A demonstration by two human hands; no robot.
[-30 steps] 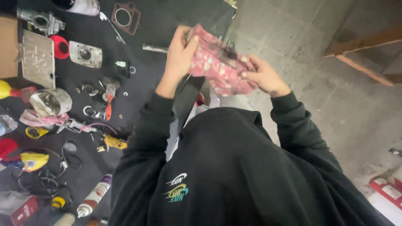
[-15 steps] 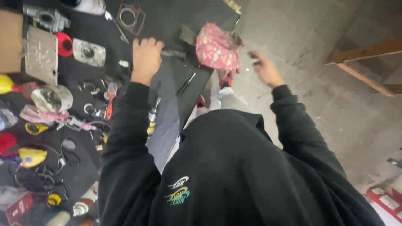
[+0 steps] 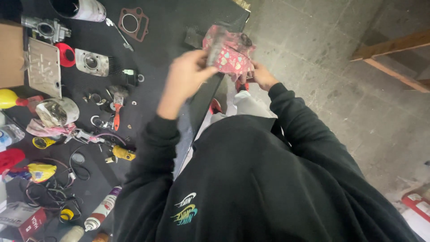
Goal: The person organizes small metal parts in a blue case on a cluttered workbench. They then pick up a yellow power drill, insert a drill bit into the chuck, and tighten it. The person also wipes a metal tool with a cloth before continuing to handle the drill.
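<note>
Both hands [image 3: 224,74] on pink cloth [image 3: 230,56]

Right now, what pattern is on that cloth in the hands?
The cloth is pinkish red with small pale hearts, seen in the head view.

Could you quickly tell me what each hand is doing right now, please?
Left hand: closed on the pink patterned cloth.
Right hand: on the same cloth from the other side; its fingers are mostly hidden, so the grip cannot be told.
</note>
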